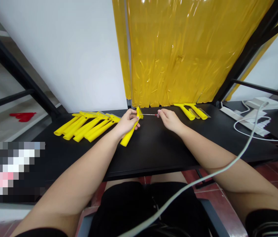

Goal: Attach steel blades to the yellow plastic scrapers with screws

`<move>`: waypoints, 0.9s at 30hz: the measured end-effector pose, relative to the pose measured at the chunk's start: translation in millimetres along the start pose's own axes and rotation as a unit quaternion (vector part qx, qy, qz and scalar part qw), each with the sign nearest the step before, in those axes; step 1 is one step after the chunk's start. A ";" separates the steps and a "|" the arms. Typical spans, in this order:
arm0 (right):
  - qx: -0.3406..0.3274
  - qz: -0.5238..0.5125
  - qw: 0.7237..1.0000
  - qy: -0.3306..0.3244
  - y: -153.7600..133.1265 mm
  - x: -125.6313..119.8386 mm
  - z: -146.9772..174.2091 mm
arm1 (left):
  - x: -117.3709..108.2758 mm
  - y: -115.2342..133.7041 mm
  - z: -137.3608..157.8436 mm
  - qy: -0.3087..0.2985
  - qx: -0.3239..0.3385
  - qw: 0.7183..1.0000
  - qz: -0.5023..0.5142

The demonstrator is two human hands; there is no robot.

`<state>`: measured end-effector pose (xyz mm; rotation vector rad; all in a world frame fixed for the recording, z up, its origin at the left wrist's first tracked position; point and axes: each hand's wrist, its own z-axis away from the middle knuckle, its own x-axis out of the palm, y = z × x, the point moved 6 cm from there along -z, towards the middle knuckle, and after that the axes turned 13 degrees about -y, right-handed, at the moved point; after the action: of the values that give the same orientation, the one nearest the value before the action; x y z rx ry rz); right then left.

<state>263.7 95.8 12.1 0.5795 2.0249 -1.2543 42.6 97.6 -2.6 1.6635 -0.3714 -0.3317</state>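
Note:
My left hand [128, 122] is closed around a yellow scraper [129, 135] near its head, with the tubular handle slanting down toward me. In my right hand [170, 119] is a screwdriver [150, 114]; its thin shaft runs left and its tip meets the scraper's head. My fingers cover most of the screwdriver's handle. To the left of my left hand, several similar yellow scrapers [80, 129] lie side by side, handles toward me. Beyond my right hand are two more yellow scrapers [187, 113], with a clear flat piece [206, 113] beside them.
The black table [144, 154] carries white power strips [244, 120] on the right. A white cable [203, 179] hangs across the view, in front of my right arm. Yellow strip curtain [178, 52] and a white panel [80, 49] stand behind; black frame posts [18, 62] flank the table.

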 end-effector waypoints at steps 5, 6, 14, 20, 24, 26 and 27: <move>-0.010 -0.010 1.000 0.023 -5.4 -5.2 3.6 | 0.8 2.4 2.0 0.019 -0.014 0.999 0.028; -0.009 -0.013 1.000 0.020 -6.1 -4.8 4.1 | 1.0 3.2 2.7 0.020 -0.017 0.999 0.034; 0.002 -0.025 0.999 0.030 -4.7 -3.6 3.9 | 3.0 3.9 4.6 0.016 -0.026 0.998 0.059; 0.004 -0.038 0.999 0.024 -2.1 -2.2 2.3 | 5.4 2.4 3.9 -0.001 -0.026 0.998 0.058; 0.007 -0.034 0.999 0.026 -2.4 -2.5 2.1 | 5.8 2.6 4.4 0.006 -0.032 0.998 0.062; 0.008 -0.034 0.999 0.026 -2.9 -2.7 2.2 | 6.1 3.0 4.8 0.007 -0.034 0.997 0.064; 0.008 -0.034 0.999 0.024 -3.3 -2.7 2.4 | 6.2 3.1 4.9 0.007 -0.034 0.997 0.064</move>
<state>264.0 92.1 15.4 0.5584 2.0920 -1.3078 46.0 90.1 -0.1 1.5672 -0.4496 -0.2344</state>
